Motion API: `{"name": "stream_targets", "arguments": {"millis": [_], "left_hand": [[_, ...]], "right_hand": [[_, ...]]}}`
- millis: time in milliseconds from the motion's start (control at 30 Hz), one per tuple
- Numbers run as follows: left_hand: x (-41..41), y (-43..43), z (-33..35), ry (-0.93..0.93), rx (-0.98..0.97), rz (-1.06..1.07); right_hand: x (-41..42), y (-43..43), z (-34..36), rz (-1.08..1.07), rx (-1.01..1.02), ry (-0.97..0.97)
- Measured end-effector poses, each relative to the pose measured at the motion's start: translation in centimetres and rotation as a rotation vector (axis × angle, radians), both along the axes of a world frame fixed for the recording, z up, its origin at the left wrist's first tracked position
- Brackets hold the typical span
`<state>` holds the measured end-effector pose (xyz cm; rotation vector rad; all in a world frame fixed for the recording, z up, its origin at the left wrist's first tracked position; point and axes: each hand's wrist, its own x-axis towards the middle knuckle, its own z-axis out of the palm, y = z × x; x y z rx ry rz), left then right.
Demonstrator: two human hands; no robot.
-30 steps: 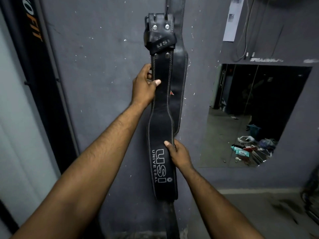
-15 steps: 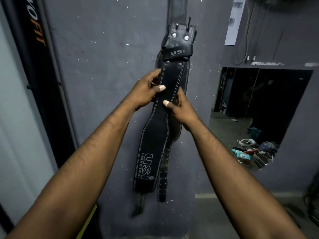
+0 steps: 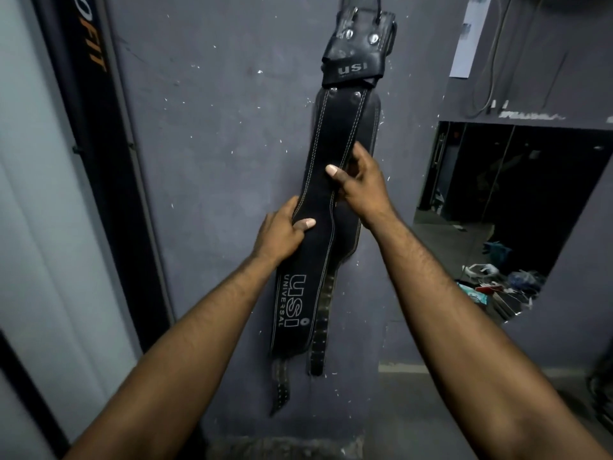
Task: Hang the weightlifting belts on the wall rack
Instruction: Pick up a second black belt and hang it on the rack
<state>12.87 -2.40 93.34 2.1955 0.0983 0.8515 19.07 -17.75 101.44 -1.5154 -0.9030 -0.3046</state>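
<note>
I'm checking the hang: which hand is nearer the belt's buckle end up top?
Right. The right hand grips the belt partway below the buckle end; the left hand grips it farther down.

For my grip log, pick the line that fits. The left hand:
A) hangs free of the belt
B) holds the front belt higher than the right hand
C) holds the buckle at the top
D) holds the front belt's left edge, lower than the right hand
D: the left hand grips the left edge of the front belt, thumb on its face, while the right hand holds it higher up.
</note>
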Motion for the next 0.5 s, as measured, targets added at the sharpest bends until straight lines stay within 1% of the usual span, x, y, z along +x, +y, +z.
{"name": "stream_targets", "arguments": {"millis": [67,133,167,200,300,367,433,500], "left_hand": [[-0.3,0.9,-0.8,0.043,-0.104,-0.128],[-0.8,1.9,-2.2,0.152,-0.267,-0.277],[-1.0,2.0,-2.9,0.185,-0.308,-0.301],[-1.1,1.8,-3.6,0.173,-0.3,-0.267],[-0.9,0.5,-4.8,0.047,-0.211,-0.105],[-1.2,-0.1,-4.8,0.011,-0.183,-0.058],[-1.2,0.6,-5.4,0.074,-0.268,-0.148],[-1.8,1.2,-6.3,0.228,-0.357,-0.274]], "right_hand": [[0.0,-0.4,-0.1,-0.003,0.017,-0.014],[-0.2,-0.8,-0.1,0.0,0.017,-0.008],[-0.1,-0.8,-0.1,-0.004,0.016,0.005],[-0.1,-0.8,-0.1,-0.011,0.013,0.019],[0.8,-0.5,-0.5,-0.063,0.049,0.052],[2.3,-0.4,-1.4,-0.062,0.065,0.087],[1.9,-0.6,-1.6,-0.068,0.046,0.092],[0.8,-0.8,-1.1,-0.092,0.024,0.077]]}}
